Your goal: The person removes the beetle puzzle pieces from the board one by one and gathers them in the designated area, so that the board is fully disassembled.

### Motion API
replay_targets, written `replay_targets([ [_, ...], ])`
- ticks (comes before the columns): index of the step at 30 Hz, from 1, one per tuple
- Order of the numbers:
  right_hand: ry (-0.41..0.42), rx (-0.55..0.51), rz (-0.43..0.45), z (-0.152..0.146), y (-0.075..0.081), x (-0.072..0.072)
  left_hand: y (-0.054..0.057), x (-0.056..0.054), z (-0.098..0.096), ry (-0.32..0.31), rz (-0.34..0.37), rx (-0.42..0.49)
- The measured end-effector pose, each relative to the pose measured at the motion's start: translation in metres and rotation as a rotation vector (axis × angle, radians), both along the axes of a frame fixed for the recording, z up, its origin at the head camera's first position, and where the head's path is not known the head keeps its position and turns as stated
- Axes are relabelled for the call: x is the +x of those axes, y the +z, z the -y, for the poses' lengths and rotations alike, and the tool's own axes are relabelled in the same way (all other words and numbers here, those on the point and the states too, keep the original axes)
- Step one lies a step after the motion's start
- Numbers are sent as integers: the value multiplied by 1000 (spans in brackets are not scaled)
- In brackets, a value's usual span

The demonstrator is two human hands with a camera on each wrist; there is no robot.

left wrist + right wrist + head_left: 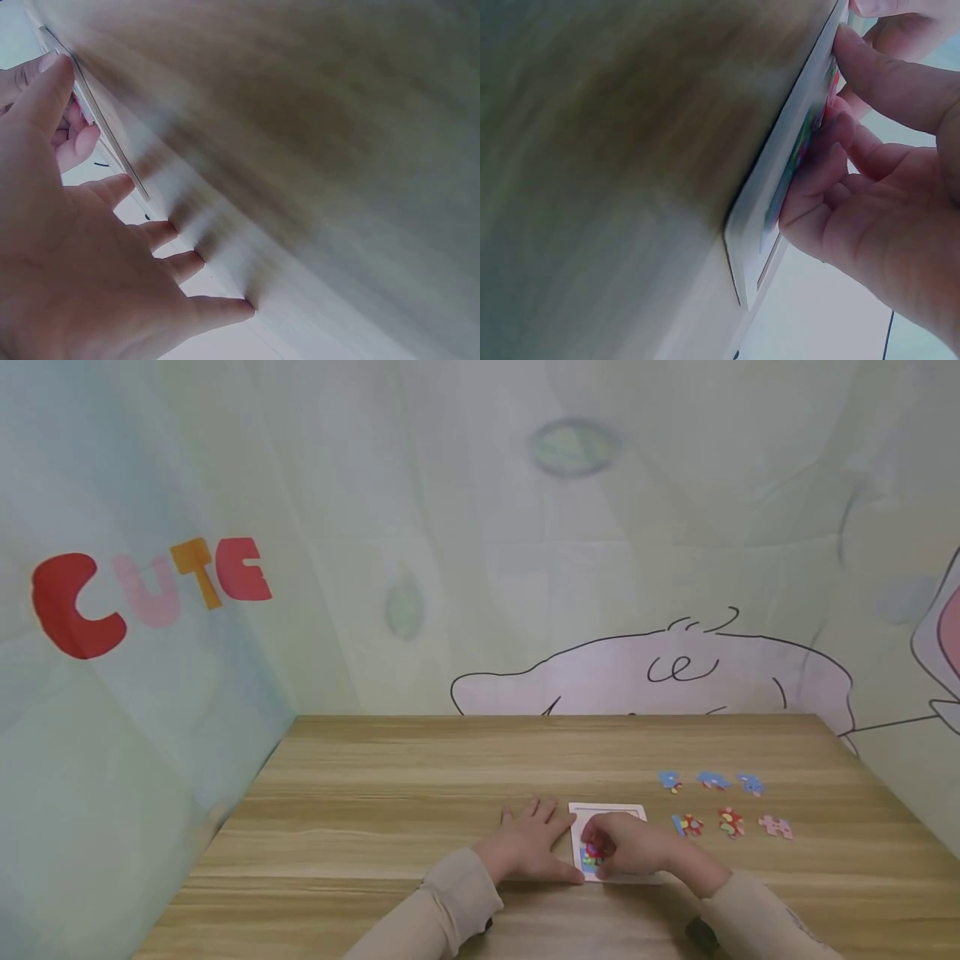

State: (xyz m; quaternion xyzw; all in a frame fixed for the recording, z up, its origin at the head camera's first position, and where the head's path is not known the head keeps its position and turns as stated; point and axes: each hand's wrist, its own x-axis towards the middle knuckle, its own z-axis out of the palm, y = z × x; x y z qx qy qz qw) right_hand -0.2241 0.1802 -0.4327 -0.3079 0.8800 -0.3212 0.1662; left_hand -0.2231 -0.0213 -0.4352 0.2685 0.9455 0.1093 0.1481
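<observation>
A white-bordered puzzle tray [634,811] lies flat on the table, with blue, green and red puzzle pieces [589,862] at its lower left. My left hand [531,843] rests with fingers spread at the tray's left side, thumb at the near left corner. In the left wrist view, the other fingertips [196,259] touch the tabletop. Over the tray my right hand [633,845] has its fingers curled and holds a red puzzle piece [595,850] between fingers and thumb, low against the tray. Its fingers hide most of that piece and much of the tray.
To the tray's right lie several loose puzzle pieces in two rows: a blue piece [712,779] in the far row, a red piece [731,822] and a pink piece [776,827] in the near row. The wooden table [375,827] meets a printed cloth backdrop [480,568] behind.
</observation>
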Motion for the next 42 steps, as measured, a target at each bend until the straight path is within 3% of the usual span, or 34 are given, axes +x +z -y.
replay_targets([
  [42, 27, -26, 23, -2, 3, -2, 2, 0, -1, 5, 18, -3],
])
